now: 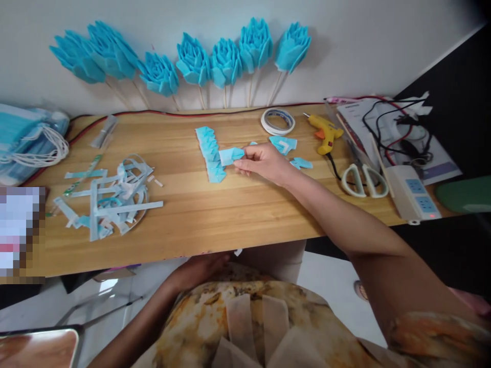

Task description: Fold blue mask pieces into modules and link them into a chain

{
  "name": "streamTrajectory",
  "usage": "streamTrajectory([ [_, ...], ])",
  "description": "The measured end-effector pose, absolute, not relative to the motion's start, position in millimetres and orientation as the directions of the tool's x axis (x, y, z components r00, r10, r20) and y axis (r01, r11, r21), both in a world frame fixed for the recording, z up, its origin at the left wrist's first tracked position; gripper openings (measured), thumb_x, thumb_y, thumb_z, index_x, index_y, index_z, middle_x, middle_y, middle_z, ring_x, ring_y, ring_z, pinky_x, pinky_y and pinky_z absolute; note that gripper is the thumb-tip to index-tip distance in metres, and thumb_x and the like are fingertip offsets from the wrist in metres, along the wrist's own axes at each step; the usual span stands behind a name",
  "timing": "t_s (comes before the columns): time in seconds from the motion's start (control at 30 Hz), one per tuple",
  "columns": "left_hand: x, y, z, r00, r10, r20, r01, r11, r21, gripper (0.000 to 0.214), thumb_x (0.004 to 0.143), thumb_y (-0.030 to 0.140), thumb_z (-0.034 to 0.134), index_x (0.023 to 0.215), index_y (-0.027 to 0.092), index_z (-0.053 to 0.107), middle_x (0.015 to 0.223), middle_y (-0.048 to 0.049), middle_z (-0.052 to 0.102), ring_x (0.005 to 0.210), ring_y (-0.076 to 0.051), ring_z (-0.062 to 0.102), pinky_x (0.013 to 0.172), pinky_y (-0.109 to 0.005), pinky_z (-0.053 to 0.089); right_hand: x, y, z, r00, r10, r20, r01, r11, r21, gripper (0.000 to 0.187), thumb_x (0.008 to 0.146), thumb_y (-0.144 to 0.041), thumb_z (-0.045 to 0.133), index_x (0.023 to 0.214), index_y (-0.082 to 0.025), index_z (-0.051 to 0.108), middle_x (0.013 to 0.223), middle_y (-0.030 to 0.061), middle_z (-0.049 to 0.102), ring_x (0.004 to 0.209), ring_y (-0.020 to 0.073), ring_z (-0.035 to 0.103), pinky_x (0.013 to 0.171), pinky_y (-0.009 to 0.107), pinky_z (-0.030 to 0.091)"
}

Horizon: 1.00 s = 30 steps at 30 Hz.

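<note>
My right hand (263,162) reaches over the wooden table (215,214) and pinches a folded light-blue piece (231,155) between thumb and fingers. That piece touches a row of folded blue pieces (210,153) lying in a strip on the table. My left hand (201,270) rests low by my lap under the table's front edge, and its fingers are mostly hidden. Two more blue folded pieces (284,144) lie just right of my right hand.
Several blue paper flowers (226,61) on sticks lean on the wall. A tape roll (277,121), yellow glue gun (325,134), white scissors (364,180) and power strip (412,194) lie right. Cut strips (111,197) and stacked masks (26,143) lie left.
</note>
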<state>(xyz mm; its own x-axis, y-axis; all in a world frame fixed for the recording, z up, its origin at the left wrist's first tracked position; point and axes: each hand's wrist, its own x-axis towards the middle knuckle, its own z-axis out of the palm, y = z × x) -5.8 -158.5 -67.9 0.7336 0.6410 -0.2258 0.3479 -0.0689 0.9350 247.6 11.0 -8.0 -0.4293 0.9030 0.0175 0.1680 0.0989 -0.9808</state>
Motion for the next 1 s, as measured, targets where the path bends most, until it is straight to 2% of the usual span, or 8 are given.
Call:
streamTrajectory([
  [0.13, -48.0, -170.3, -33.5, 0.710, 0.636, -0.304, 0.379, 0.019, 0.925, 0.037, 0.111, 0.045, 0.048, 0.139, 0.038, 0.071, 0.143, -0.0019, 0.073, 0.132, -0.026, 0.070, 0.116, -0.042, 0.055, 240.8, 6.1, -2.6, -0.424, 0.906, -0.009, 0.108, 0.041, -0.993, 0.038, 0.076, -0.051, 0.087, 0.074, -0.018, 0.070, 0.073, 0.0021, 0.074, 0.060, 0.0085, 0.057, 0.057, 0.024, 0.047],
  [0.3, -49.7, -149.5, 30.0, 0.473, 0.878, -0.077, 0.273, -0.062, 0.960, 0.030, 0.107, 0.043, 0.060, 0.116, 0.024, 0.081, 0.092, -0.0053, 0.081, 0.079, -0.016, 0.075, 0.064, -0.021, 0.061, 230.9, 0.3, 5.1, -0.460, 0.888, 0.015, 0.152, 0.096, -0.984, 0.034, 0.080, -0.048, 0.083, 0.075, -0.017, 0.069, 0.068, -0.0008, 0.069, 0.058, 0.0072, 0.052, 0.055, 0.023, 0.041],
  [0.37, -36.6, -129.3, 40.0, 0.334, 0.942, 0.013, 0.320, -0.126, 0.939, 0.029, 0.102, 0.044, 0.068, 0.112, 0.020, 0.080, 0.086, -0.0045, 0.078, 0.063, -0.011, 0.066, 0.055, -0.018, 0.054, 226.1, -2.8, 7.6, -0.498, 0.867, 0.027, 0.183, 0.135, -0.974, 0.035, 0.081, -0.049, 0.083, 0.073, -0.018, 0.068, 0.064, -0.0032, 0.065, 0.057, 0.0068, 0.049, 0.054, 0.023, 0.038],
  [0.47, -19.7, -94.2, 34.2, 0.136, 0.982, 0.134, 0.370, -0.176, 0.912, 0.039, 0.090, 0.042, 0.081, 0.121, 0.019, 0.074, 0.090, -0.0036, 0.074, 0.065, -0.010, 0.062, 0.052, -0.017, 0.050, 220.1, -8.8, 9.4, -0.522, 0.852, 0.035, 0.208, 0.167, -0.964, 0.043, 0.081, -0.056, 0.083, 0.069, -0.019, 0.065, 0.059, -0.0052, 0.057, 0.055, 0.0071, 0.044, 0.052, 0.024, 0.032],
  [0.57, -11.6, -69.6, 19.5, 0.190, 0.979, 0.076, 0.227, -0.119, 0.967, 0.051, 0.079, 0.046, 0.088, 0.118, 0.018, 0.071, 0.085, -0.0025, 0.070, 0.061, -0.010, 0.060, 0.046, -0.017, 0.048, 216.4, -15.4, 7.7, -0.503, 0.863, 0.036, 0.238, 0.179, -0.955, 0.047, 0.080, -0.060, 0.083, 0.067, -0.019, 0.063, 0.058, -0.0052, 0.055, 0.056, 0.0075, 0.043, 0.052, 0.025, 0.029],
  [0.67, -7.7, -60.8, 12.7, 0.228, 0.974, -0.008, 0.140, -0.024, 0.990, 0.041, 0.076, 0.043, 0.089, 0.101, 0.017, 0.070, 0.076, -0.0008, 0.068, 0.055, -0.009, 0.058, 0.042, -0.017, 0.043, 213.9, -20.9, 3.6, -0.477, 0.879, 0.017, 0.263, 0.161, -0.951, 0.047, 0.081, -0.062, 0.081, 0.069, -0.020, 0.063, 0.060, -0.0044, 0.056, 0.057, 0.0085, 0.045, 0.053, 0.025, 0.031],
  [0.9, -4.3, -53.8, 15.4, 0.241, 0.969, -0.055, 0.175, 0.012, 0.985, 0.020, 0.084, 0.029, 0.074, 0.072, 0.016, 0.064, 0.058, 0.0024, 0.060, 0.046, -0.005, 0.047, 0.045, -0.017, 0.037, 220.9, -21.3, 10.0, -0.529, 0.848, -0.027, 0.292, 0.152, -0.944, 0.041, 0.084, -0.051, 0.080, 0.066, -0.020, 0.061, 0.062, -0.0038, 0.057, 0.058, 0.0087, 0.047, 0.055, 0.027, 0.034],
  [1.0, -5.0, -50.8, 17.2, 0.235, 0.970, -0.063, 0.193, 0.017, 0.981, 0.018, 0.083, 0.027, 0.072, 0.071, 0.017, 0.063, 0.058, 0.0031, 0.059, 0.046, -0.006, 0.048, 0.044, -0.018, 0.036, 229.2, -16.2, 19.9, -0.523, 0.852, 0.006, 0.281, 0.179, -0.943, 0.027, 0.086, -0.046, 0.079, 0.081, -0.020, 0.073, 0.073, -0.0014, 0.066, 0.069, 0.0114, 0.056, 0.064, 0.027, 0.042],
])
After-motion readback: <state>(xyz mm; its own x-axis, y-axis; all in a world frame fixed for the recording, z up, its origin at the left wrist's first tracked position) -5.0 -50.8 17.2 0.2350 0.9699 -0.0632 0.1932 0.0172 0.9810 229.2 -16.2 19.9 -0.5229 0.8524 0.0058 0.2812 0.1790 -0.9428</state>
